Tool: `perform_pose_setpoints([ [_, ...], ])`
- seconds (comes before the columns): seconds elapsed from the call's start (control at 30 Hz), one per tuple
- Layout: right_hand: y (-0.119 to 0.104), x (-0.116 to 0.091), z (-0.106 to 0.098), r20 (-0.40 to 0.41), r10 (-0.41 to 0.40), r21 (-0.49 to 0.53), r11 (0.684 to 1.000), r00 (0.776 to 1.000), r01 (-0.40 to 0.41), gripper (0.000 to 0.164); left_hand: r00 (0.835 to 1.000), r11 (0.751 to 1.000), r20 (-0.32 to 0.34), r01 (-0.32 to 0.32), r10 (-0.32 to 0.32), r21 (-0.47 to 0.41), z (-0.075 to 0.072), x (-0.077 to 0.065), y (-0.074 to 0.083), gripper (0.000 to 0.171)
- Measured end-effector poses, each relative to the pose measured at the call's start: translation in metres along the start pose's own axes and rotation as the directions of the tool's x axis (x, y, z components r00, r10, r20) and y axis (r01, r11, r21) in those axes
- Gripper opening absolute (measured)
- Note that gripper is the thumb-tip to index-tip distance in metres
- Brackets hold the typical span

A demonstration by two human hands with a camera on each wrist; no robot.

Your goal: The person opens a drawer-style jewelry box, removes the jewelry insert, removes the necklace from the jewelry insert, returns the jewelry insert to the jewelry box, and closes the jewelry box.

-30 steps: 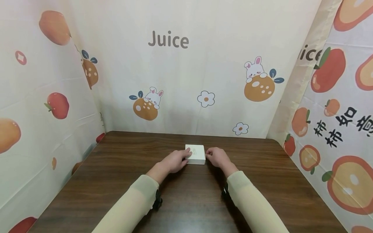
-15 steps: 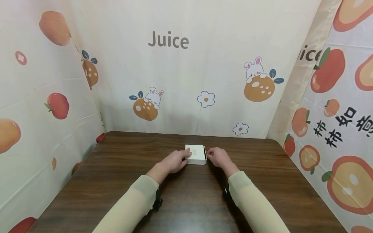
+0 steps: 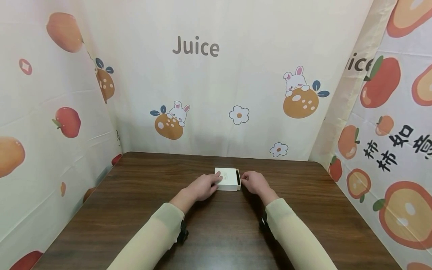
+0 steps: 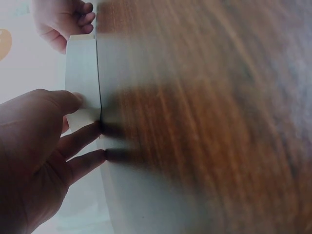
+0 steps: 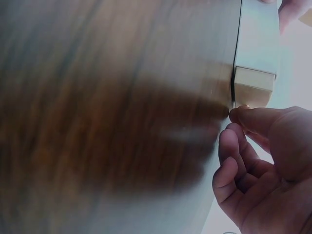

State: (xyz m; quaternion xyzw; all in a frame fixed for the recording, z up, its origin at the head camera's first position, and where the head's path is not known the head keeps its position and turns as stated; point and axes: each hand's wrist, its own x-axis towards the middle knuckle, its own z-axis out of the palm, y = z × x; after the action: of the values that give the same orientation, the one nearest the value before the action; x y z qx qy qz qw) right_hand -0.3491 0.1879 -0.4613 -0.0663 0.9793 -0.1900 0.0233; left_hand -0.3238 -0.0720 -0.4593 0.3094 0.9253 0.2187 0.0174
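Observation:
A white flat box [image 3: 225, 180] lies on the table with small faint print on its top. From its right end a pale inner drawer [image 3: 239, 180] sticks out, with a dark gap showing at its top. My left hand [image 3: 201, 186] grips the box's left part, thumb on the near side and fingers over the top; the left wrist view shows two fingers trailing at the tabletop. At the drawer's outer end, my right hand [image 3: 254, 182] pinches with thumb and index finger, its other fingers curled [image 5: 229, 168]. What exactly lies between those fingertips is hidden.
The dark wood table [image 3: 135, 210] extends on all sides of the box. Behind it hangs a pale printed curtain [image 3: 209, 82], and fruit-printed sheets [image 3: 381, 150] line both sides.
The drawer has slid out to the right from the box, starting nearly closed. My right hand has moved slightly right with it, while my left hand and the box have stayed in place.

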Motion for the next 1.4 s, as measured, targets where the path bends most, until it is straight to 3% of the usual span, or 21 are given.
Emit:
perform_pose_setpoints([
  [0.87,0.006,-0.001,-0.004,0.013,0.008,-0.022,1.000,1.000,-0.008,0.016,1.000,1.000,-0.007,0.007,-0.007,-0.012,0.002,-0.001,0.000,0.046],
  [1.4,0.013,0.000,-0.005,0.002,-0.028,-0.026,0.999,1.000,0.028,0.015,1.000,1.000,-0.010,0.012,-0.013,-0.014,0.000,-0.002,0.003,0.047],
])
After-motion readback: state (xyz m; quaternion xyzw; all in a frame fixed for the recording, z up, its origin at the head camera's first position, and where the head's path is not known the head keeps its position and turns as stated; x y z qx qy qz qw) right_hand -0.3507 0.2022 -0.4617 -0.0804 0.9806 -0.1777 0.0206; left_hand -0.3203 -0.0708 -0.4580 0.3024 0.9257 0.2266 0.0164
